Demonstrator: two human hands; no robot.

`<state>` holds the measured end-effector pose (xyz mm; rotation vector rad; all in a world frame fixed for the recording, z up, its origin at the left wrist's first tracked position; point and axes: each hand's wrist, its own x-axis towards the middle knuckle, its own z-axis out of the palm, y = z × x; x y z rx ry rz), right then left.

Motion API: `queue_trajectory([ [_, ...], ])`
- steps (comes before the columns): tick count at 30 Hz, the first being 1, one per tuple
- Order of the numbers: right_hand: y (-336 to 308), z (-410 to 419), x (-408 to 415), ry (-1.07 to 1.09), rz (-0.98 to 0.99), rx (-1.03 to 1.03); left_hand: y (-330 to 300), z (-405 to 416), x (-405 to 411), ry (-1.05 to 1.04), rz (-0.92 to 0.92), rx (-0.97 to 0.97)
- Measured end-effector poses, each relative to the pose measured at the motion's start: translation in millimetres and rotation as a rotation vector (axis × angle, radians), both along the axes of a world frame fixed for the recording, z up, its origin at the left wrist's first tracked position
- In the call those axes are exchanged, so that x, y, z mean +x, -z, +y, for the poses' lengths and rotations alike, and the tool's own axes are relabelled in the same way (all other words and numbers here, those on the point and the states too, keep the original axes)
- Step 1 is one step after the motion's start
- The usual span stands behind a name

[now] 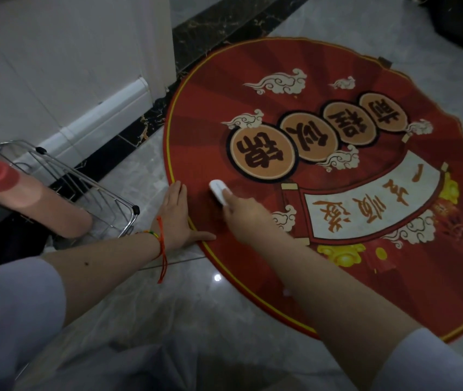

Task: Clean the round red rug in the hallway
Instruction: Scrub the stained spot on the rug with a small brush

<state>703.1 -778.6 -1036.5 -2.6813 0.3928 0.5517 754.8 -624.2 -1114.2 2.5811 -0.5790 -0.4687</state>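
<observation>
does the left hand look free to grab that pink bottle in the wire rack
Probably yes. The left hand lies flat and empty on the rim of the rug, holding nothing. The pink bottle lies in the wire rack just to its left, with bare floor between and nothing blocking.

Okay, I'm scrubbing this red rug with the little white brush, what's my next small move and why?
Probably draw the white brush in a short stroke toward the yellow-trimmed edge. The right hand has it pressed on the round red rug just inside that edge, and the left hand lies flat across the rim, pinning it against the tile floor, so the rug should stay put.
</observation>
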Motion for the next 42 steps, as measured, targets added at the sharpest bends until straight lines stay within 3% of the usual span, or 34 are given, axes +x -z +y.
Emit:
queue_trajectory([
  [4,2.9,16.3,-8.7,-0.117,0.008,0.085,-0.9,-1.1,-0.6,-0.001,0.007,-0.018],
  [9,-4.0,-21.8,-5.1,0.035,0.02,-0.052,-0.8,-1.1,-0.5,-0.006,0.01,0.026],
  [14,0.7,12.5,-21.1,-0.178,0.02,0.073,-0.6,-0.9,-0.3,-0.002,0.007,-0.003],
  [19,-4.1,-26.4,-17.4,0.009,0.015,-0.052,0.0,-1.3,0.0,-0.014,0.016,0.043],
  [23,4.5,9.7,-31.3,-0.177,0.029,0.064,-2.5,-3.9,-1.2,-0.014,0.013,0.034],
  [29,-2.9,-24.7,-23.4,0.013,0.016,-0.033,-4.3,-2.0,-7.8,0.031,0.022,0.077],
  [34,-1.3,18.6,-38.7,-0.222,0.014,0.061,-7.8,1.4,-11.0,0.04,0.006,0.015],
  [39,-11.4,-26.5,-28.1,-0.02,0.042,-0.065,-8.3,4.4,-14.7,0.026,0.034,0.036],
  [42,-9.0,7.9,-42.1,-0.184,0.052,0.025,-8.4,5.6,-14.4,0.024,0.037,0.026],
])
